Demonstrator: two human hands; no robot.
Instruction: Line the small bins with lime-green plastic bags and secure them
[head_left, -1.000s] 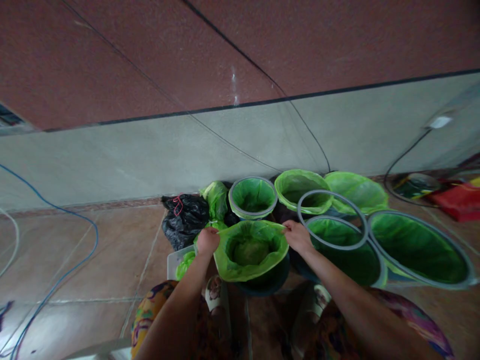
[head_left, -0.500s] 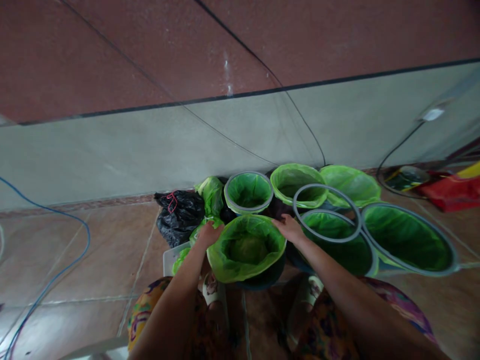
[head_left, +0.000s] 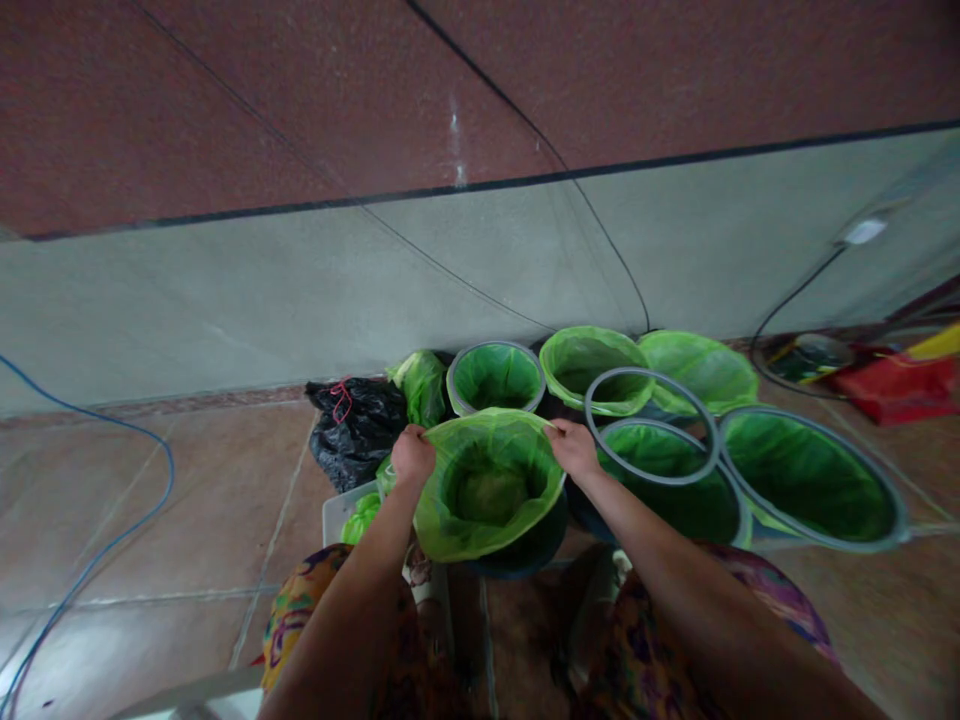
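A light green plastic bag [head_left: 480, 520] lines a dark round bin [head_left: 525, 555] on the floor between my knees. My left hand [head_left: 412, 457] is closed on the bag's rim at the left. On the right side of the rim, my right hand [head_left: 574, 448] pinches the bag's edge. The bag's mouth is stretched wide between both hands and folded over the bin's top.
Several other bins lined with green bags stand behind and to the right, some with grey rings [head_left: 649, 425] on them. A black bag [head_left: 356, 430] and green bags [head_left: 424, 385] lie left. A white tray [head_left: 341, 515], cables [head_left: 112, 540] and a wall [head_left: 300, 300] are around.
Both hands lifted the bag's rim slightly and pulled it further back over the bin; the bag's opening now looks taller and wider.
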